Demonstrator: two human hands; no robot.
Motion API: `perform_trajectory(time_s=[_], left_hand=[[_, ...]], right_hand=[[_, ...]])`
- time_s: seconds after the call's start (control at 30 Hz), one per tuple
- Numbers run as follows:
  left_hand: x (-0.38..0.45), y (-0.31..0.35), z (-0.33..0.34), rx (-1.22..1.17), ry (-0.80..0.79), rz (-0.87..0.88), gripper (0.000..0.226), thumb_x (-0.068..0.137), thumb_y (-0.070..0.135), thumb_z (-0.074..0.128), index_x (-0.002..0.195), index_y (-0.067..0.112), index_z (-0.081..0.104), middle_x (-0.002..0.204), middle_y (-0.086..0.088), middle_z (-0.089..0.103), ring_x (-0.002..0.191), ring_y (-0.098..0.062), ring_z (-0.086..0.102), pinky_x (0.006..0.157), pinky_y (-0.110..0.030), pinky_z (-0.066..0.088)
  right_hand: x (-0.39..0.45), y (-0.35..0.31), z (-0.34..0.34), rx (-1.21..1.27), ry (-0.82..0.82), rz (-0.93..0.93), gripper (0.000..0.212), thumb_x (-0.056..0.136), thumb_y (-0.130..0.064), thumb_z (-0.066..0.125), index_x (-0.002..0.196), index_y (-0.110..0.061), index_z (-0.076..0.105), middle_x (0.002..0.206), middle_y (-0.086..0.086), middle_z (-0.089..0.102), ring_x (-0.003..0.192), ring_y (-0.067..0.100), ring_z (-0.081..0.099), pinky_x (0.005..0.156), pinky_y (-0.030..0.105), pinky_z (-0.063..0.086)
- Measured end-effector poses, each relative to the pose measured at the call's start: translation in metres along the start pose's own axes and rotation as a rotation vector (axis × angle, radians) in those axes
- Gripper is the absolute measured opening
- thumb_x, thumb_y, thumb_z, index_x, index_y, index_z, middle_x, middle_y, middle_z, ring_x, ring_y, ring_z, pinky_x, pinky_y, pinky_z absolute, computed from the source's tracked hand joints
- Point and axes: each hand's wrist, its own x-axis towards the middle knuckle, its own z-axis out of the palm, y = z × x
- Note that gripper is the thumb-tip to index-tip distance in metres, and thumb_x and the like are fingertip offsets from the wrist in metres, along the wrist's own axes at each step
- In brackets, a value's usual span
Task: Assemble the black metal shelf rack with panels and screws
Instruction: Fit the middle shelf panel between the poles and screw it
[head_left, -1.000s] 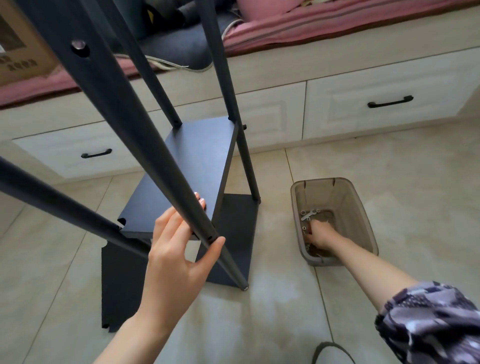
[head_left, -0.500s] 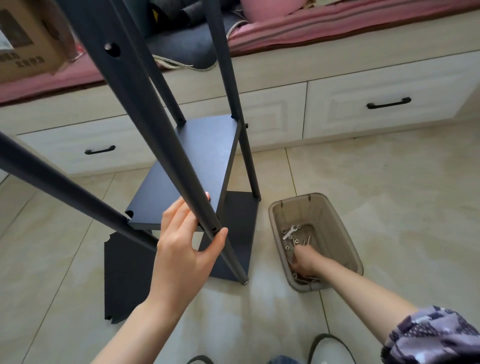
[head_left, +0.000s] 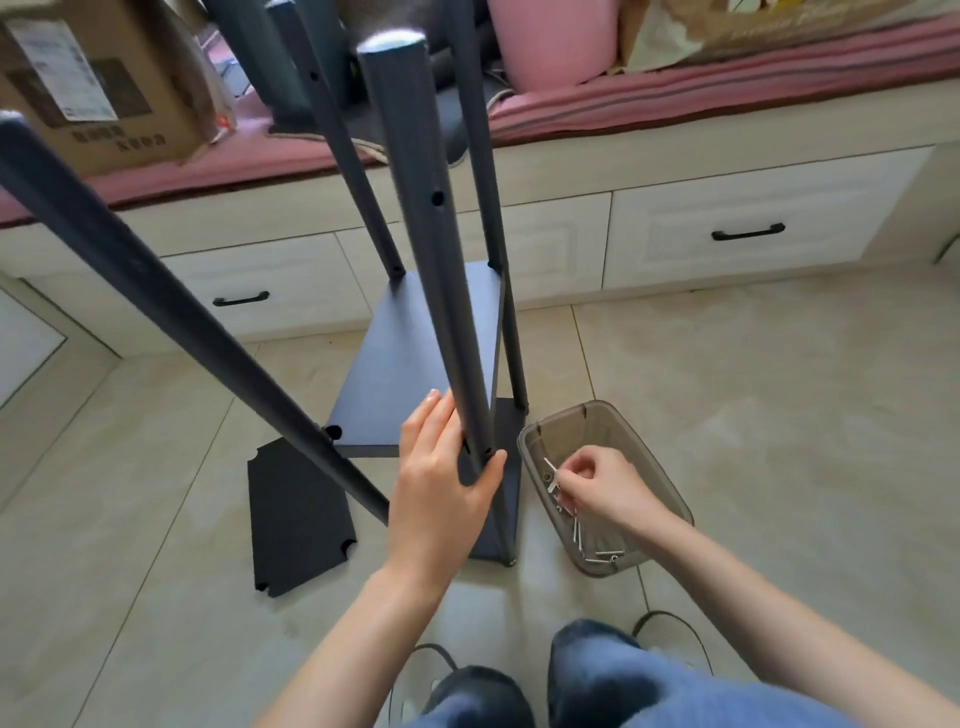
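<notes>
Rack (head_left: 415, 358), frame centre, 4 posts | left hand (head_left: 441, 483) grasps near post (head_left: 431, 244) | right hand (head_left: 597, 483) pinches screw (head_left: 551, 475) above bin (head_left: 670, 483), lower right | risk: loose pinch drops screw; rack tips if post slips.

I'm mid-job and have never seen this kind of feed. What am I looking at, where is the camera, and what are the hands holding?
There is no robot: the one camera sits on a person's head, looking down at their bare hands. The left hand grips a black rack post next to the mounted shelf. The right hand is over a clear bin of screws, pinching a small metal piece, probably a screw. A loose black panel lies flat on the tiled floor.
</notes>
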Motion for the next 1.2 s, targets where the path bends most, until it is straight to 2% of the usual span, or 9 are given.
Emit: perform_trajectory(time_s=[0.13,0.27,0.33,0.4,0.47,0.83,1.0,1.2], left_hand=[[-0.012,0.003,-0.008,-0.006,-0.023,0.007,0.059,0.087,0.023,0.078,0.14,0.009,0.056,0.149,0.003,0.05,0.147,-0.013,0.029,0.117,-0.028,0.034],[-0.013,0.002,-0.011,0.002,-0.047,0.006,0.066,0.087,0.025,0.078,0.145,0.008,0.05,0.152,0.0,0.047,0.149,-0.015,0.025,0.12,-0.031,0.029],[-0.014,0.001,-0.011,0.003,-0.043,0.011,0.067,0.087,0.026,0.078,0.146,0.009,0.05,0.152,0.0,0.047,0.149,-0.014,0.024,0.12,-0.018,0.022],[-0.014,0.0,-0.011,0.001,-0.037,0.013,0.068,0.086,0.025,0.078,0.146,0.01,0.05,0.152,0.0,0.048,0.148,-0.014,0.025,0.112,-0.002,0.011],[-0.014,-0.002,-0.01,0.004,-0.035,0.019,0.069,0.086,0.024,0.078,0.147,0.009,0.049,0.152,-0.001,0.048,0.148,-0.014,0.025,0.107,0.002,0.007],[-0.011,-0.009,-0.006,0.017,-0.033,0.026,0.07,0.085,0.021,0.079,0.148,0.011,0.048,0.153,0.002,0.046,0.149,-0.011,0.023,0.114,-0.009,0.014],[-0.011,-0.009,-0.005,0.005,-0.027,0.023,0.069,0.086,0.022,0.078,0.147,0.009,0.049,0.153,0.001,0.047,0.149,-0.013,0.024,0.112,-0.008,0.014],[-0.011,-0.009,-0.005,-0.004,-0.028,0.02,0.071,0.087,0.024,0.077,0.149,0.009,0.045,0.155,0.0,0.044,0.149,-0.014,0.023,0.116,-0.022,0.023]], right_hand=[[-0.065,-0.047,-0.003,0.396,0.022,-0.212,0.009,0.088,-0.018,0.071,0.088,-0.012,0.065,0.069,0.005,0.074,0.056,0.006,0.066,0.052,0.017,0.048],[-0.098,-0.064,-0.009,0.437,0.026,-0.348,0.008,0.085,-0.011,0.075,0.083,-0.01,0.067,0.071,0.006,0.074,0.063,0.017,0.071,0.059,0.019,0.052],[-0.104,-0.067,-0.008,0.439,0.023,-0.376,0.009,0.082,-0.005,0.077,0.082,-0.008,0.068,0.072,0.007,0.075,0.066,0.019,0.073,0.062,0.02,0.054],[-0.105,-0.068,-0.005,0.425,0.003,-0.412,0.011,0.081,-0.002,0.077,0.083,-0.007,0.068,0.074,0.006,0.075,0.069,0.02,0.074,0.065,0.022,0.057],[-0.103,-0.069,-0.002,0.391,-0.009,-0.438,0.01,0.082,-0.002,0.077,0.084,-0.006,0.067,0.075,0.005,0.075,0.07,0.019,0.074,0.068,0.023,0.058],[-0.09,-0.054,0.011,0.388,0.012,-0.469,0.016,0.081,-0.001,0.077,0.078,-0.008,0.063,0.074,0.005,0.075,0.07,0.019,0.074,0.067,0.022,0.056],[-0.09,-0.056,0.013,0.391,0.018,-0.485,0.016,0.081,0.001,0.076,0.077,-0.009,0.063,0.076,0.005,0.076,0.072,0.02,0.075,0.067,0.022,0.057],[-0.09,-0.062,0.009,0.342,0.027,-0.542,0.013,0.082,-0.001,0.076,0.079,-0.007,0.064,0.078,0.004,0.075,0.073,0.018,0.075,0.069,0.023,0.058]])
